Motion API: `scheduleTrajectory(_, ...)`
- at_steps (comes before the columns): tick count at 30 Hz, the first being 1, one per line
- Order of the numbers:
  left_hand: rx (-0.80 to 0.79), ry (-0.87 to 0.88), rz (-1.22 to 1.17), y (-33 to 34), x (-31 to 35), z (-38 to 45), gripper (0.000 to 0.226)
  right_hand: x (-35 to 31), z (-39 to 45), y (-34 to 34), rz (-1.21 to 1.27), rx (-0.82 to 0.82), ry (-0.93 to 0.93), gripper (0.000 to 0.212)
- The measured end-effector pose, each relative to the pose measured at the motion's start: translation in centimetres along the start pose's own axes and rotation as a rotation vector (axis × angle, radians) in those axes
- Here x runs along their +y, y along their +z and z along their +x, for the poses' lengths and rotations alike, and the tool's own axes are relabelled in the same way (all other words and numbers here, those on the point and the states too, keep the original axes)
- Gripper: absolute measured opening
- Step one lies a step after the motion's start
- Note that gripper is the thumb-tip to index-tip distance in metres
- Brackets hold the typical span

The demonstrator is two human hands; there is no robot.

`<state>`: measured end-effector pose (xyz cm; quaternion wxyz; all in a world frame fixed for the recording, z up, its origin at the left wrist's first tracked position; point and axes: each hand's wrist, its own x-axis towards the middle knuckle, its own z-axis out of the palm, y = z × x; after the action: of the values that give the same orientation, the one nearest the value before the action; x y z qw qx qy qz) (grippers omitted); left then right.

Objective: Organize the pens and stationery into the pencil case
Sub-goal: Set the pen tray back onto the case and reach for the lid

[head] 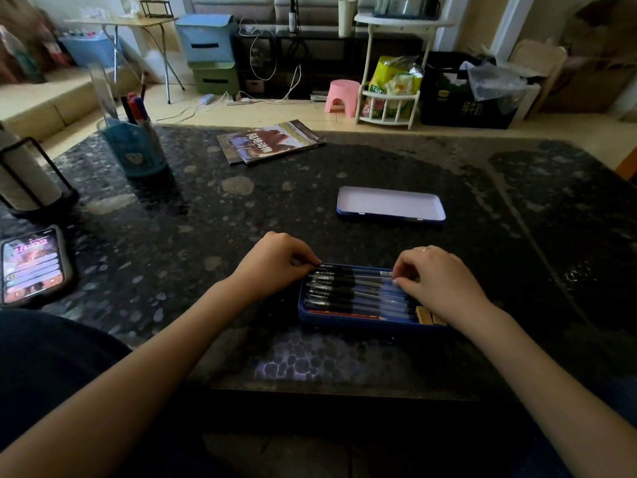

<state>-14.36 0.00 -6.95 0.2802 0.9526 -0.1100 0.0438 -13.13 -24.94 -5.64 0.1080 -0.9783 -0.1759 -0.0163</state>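
Near the tabletop's (206, 208) front edge, about midway along it, sits the case (344, 320), a shallow blue tin tray, already filled almost side to side with a row of pens (348, 288) lying parallel, black-gripped with clear barrels. A red pencil (344, 314) lies along the near wall, and what looks like a tan eraser (425, 315) is tucked in the near right corner. The left hand (272, 262) has its fingers curled at the case's far left corner, pinching the end of the farthest pen; the right hand (437, 277) is curled over the other ends of the pens, fingertips pressing or pinching them, though exactly which pen it holds is hard to tell. The packing looks nearly done: this last pen seems to be getting seated, and after that the case needs closing. Its lid (391, 203) lies upside down, pale inside, well apart toward the middle of the tabletop. Farther off, near the far left corner, a cup (138, 150) holds markers that may or may not belong in the case.
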Motion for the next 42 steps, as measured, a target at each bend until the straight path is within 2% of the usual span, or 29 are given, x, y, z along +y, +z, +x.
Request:
scheduleTrajectory(12,-0.167,-0.045,-0.227,-0.7,-0.3,0.3,0.018,-0.3,-0.1,0.1,0.143,-0.003,0.054,0.008)
scheduleTrajectory(20,-0.145,-0.024,-0.254,-0.6,-0.8,0.4,0.02,0.0,-0.2,-0.6,0.177,-0.019,0.086,0.011)
scheduleTrajectory(25,-0.157,-0.024,-0.246,-0.6,-0.8,0.5,0.02,-0.2,-0.4,-1.4,0.103,-0.143,0.097,0.008)
scheduleTrajectory(31,-0.165,-0.031,-0.243,-0.7,-0.6,0.5,0.02,-0.6,-0.5,-1.4,0.058,-0.195,0.071,0.007)
scheduleTrajectory(35,-0.169,-0.028,-0.244,-0.7,-0.6,0.5,0.021,-0.7,-0.8,-1.7,-0.04,-0.148,0.026,0.007)
scheduleTrajectory(42,-0.166,-0.017,-0.251,-0.7,-0.7,0.5,0.022,-0.6,-0.8,-1.7,0.01,-0.156,0.054,0.015)
